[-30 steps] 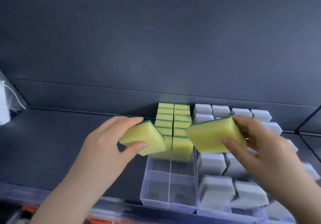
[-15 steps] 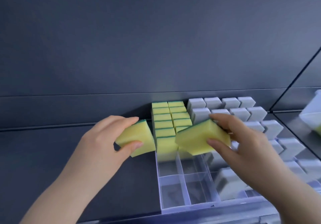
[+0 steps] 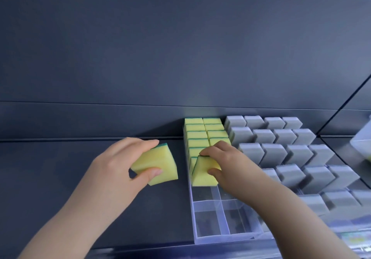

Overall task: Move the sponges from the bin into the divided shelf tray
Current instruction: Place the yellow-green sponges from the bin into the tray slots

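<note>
While the left hand [image 3: 120, 164] pinches a soft yellow sponge [image 3: 160, 165], the right hand [image 3: 228, 162] grips another sponge [image 3: 202, 176], maybe inside the clear tray [image 3: 220, 237].

no text can be read; bottom-right clutter [image 3: 355, 240] seems too blurred.

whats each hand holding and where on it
Left hand pinches a yellow sponge, fingers on its green-backed top edge, thumb on the yellow face. Right hand grips a second yellow sponge by its top and right side.
</note>
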`<control>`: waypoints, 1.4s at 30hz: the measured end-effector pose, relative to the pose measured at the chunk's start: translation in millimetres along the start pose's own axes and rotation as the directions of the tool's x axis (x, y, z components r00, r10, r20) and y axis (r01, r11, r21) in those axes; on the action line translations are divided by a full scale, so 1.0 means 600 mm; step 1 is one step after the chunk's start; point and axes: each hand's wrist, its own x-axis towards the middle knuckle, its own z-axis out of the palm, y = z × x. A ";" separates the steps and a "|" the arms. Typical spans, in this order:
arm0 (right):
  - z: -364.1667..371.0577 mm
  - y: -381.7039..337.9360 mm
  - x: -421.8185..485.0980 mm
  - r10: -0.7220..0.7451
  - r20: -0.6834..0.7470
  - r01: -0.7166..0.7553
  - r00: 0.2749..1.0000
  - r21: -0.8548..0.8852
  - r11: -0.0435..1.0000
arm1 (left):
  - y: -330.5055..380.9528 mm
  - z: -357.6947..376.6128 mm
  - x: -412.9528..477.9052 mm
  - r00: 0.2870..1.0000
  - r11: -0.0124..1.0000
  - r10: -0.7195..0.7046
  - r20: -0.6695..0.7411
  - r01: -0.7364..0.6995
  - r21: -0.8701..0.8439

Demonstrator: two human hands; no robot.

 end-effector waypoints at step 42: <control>0.010 0.035 -0.091 0.049 0.008 -0.049 0.999 -0.053 0.997 | 0.044 0.190 -0.006 0.972 0.976 0.212 0.097 -0.216 0.028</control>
